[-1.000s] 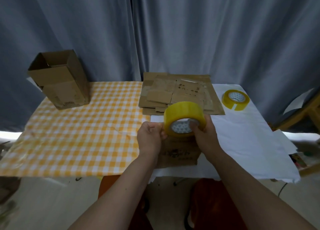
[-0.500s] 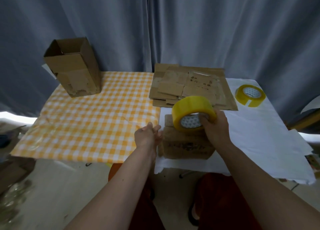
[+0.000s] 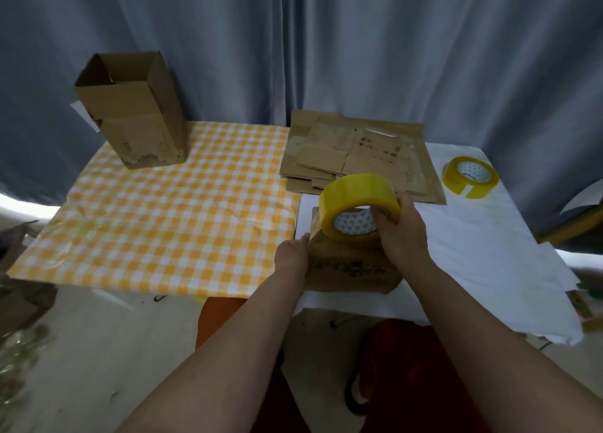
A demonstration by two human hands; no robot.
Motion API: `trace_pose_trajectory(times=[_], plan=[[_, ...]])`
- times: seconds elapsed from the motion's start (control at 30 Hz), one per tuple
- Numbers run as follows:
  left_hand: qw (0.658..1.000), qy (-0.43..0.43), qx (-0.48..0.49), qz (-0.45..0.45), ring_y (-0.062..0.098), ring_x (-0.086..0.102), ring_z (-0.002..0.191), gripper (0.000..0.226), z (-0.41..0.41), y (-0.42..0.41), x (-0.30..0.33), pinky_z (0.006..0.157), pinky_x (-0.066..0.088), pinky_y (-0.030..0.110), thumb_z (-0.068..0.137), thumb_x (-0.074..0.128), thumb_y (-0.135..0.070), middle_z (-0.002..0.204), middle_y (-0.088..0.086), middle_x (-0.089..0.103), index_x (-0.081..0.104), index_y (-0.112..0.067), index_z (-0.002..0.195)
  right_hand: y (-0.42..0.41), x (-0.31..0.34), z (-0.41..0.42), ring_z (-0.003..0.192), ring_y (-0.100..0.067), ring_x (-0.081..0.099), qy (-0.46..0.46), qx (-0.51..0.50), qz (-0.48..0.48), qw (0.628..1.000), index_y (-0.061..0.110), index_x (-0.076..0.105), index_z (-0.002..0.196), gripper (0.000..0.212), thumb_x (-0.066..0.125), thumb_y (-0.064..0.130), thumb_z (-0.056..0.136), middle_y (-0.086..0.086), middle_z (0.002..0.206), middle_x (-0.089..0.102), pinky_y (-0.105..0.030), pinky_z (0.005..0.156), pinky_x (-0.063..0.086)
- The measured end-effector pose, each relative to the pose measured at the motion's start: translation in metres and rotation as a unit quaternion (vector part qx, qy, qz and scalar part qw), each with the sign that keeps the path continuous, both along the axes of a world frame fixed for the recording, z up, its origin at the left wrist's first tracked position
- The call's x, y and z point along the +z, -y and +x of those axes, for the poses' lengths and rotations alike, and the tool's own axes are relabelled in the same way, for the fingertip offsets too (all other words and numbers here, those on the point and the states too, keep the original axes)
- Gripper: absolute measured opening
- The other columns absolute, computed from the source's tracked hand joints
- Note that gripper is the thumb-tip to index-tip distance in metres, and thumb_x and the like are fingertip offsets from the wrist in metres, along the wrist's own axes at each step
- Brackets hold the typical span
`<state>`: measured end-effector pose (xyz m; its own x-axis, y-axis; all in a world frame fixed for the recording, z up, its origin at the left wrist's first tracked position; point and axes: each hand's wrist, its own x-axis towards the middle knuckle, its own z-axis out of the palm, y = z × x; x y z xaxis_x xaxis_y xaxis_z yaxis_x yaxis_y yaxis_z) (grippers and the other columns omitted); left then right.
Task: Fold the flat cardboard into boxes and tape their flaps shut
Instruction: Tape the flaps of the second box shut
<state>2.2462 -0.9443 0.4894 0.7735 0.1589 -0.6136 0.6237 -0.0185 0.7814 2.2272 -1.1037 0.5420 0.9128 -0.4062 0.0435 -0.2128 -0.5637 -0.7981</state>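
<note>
Noticing my left hand just dropped off the yellow tape roll to brace the small cardboard box (fingers look relaxed), right hand gripping the roll, so taping's next I guess.

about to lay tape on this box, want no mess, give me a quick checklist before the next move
1. Tape roll held: ok, right hand has a grip through its core.
2. Box steadied: ok, left hand touches its left side.
3. Roll over the box top: ok.
4. Free tape end found: cannot tell.
5. Flaps closed flat: cannot tell, the roll hides the top.
6. Spare roll clear of the work: ok, far right.
</note>
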Motion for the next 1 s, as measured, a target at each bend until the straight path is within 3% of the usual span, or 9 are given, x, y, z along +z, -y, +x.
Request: trace_pose_trajectory(times=[0.13,0.2,0.27,0.37,0.47,0.6,0.7,0.83,1.0], plan=[[0.986,0.078,-0.003,0.145,0.034,0.037,0.133,0.083,0.003,-0.016,0.004,0.105,0.04,0.045,0.085,0.072,-0.025,0.146,0.018,0.032,0.02,-0.001,0.146,0.0,0.0,-0.001,0.108,-0.034,0.051,-0.005,-0.003,-0.018,1.0,0.008,0.053,0.112,0.031,0.055,0.032,0.093,-0.016,0.113,0.057,-0.05,0.09,0.045],[0.968,0.217,-0.064,0.109,0.028,0.025,0.141,0.081,-0.002,-0.028,0.006,0.113,0.032,0.044,0.088,0.065,-0.009,0.153,0.012,0.021,0.013,-0.007,0.15,-0.002,0.0,-0.001,0.109,-0.035,0.05,-0.01,-0.001,-0.026,1.0,0.006,0.055,0.111,0.032,0.054,0.032,0.094,-0.017,0.113,0.056,-0.051,0.091,0.044],[0.929,0.282,-0.227,0.076,0.02,0.009,0.147,0.089,-0.005,-0.035,0.011,0.118,0.02,0.045,0.088,0.065,-0.011,0.16,0.002,0.006,0.004,-0.016,0.153,-0.003,0.0,-0.001,0.11,-0.036,0.049,-0.018,-0.002,-0.034,0.999,0.005,0.057,0.11,0.033,0.053,0.033,0.094,-0.018,0.113,0.056,-0.051,0.092,0.043],[0.822,0.379,-0.396,0.155,0.021,0.018,0.144,0.108,0.008,-0.032,0.021,0.118,0.013,0.05,0.069,0.082,-0.032,0.155,0.001,0.022,0.014,-0.018,0.151,-0.002,0.001,-0.001,0.109,-0.036,0.05,-0.027,0.001,-0.043,0.999,0.005,0.06,0.105,0.031,0.051,0.034,0.095,-0.018,0.11,0.058,-0.051,0.091,0.044],[0.771,0.366,-0.462,0.24,0.024,0.02,0.144,0.127,0.021,-0.024,0.022,0.118,0.016,0.047,0.051,0.091,-0.047,0.154,0.003,0.025,0.017,-0.016,0.15,-0.001,0.001,-0.001,0.105,-0.038,0.052,-0.034,0.01,-0.047,0.998,0.005,0.062,0.094,0.031,0.053,0.035,0.094,-0.018,0.104,0.06,-0.051,0.086,0.046],[0.71,0.367,-0.477,0.366,0.026,0.025,0.139,0.118,0.029,-0.023,0.006,0.114,0.023,0.041,0.062,0.085,-0.05,0.151,0.008,0.026,0.016,-0.012,0.15,0.002,0.003,0.0,0.105,-0.035,0.053,-0.04,0.008,-0.018,0.999,0.005,0.06,0.102,0.027,0.053,0.03,0.094,-0.017,0.108,0.06,-0.048,0.088,0.046],[0.72,0.349,-0.468,0.375,0.026,0.024,0.138,0.119,0.03,-0.027,0.0,0.113,0.022,0.041,0.067,0.082,-0.047,0.152,0.009,0.023,0.008,-0.008,0.152,0.01,0.01,0.002,0.092,-0.025,0.052,0.005,-0.016,0.024,1.0,0.01,0.054,0.101,0.012,0.052,0.017,0.092,-0.011,0.103,0.058,-0.036,0.077,0.043],[0.737,0.37,-0.457,0.332,0.028,0.032,0.129,0.11,0.023,-0.024,-0.001,0.106,0.026,0.032,0.061,0.088,-0.04,0.141,0.011,0.034,0.024,-0.007,0.144,0.022,0.016,0.001,0.09,-0.018,0.05,0.044,0.008,0.027,0.999,0.017,0.049,0.098,0.015,0.051,0.006,0.089,0.002,0.094,0.053,-0.028,0.067,0.038],[0.753,0.387,-0.462,0.262,0.027,0.027,0.137,0.13,0.029,-0.015,0.015,0.112,0.029,0.046,0.046,0.093,-0.042,0.148,0.009,0.028,0.02,-0.01,0.149,0.017,0.012,0.001,0.09,-0.014,0.049,0.064,0.023,0.032,0.997,0.016,0.051,0.106,0.016,0.052,0.013,0.091,0.003,0.099,0.053,-0.019,0.063,0.036]])
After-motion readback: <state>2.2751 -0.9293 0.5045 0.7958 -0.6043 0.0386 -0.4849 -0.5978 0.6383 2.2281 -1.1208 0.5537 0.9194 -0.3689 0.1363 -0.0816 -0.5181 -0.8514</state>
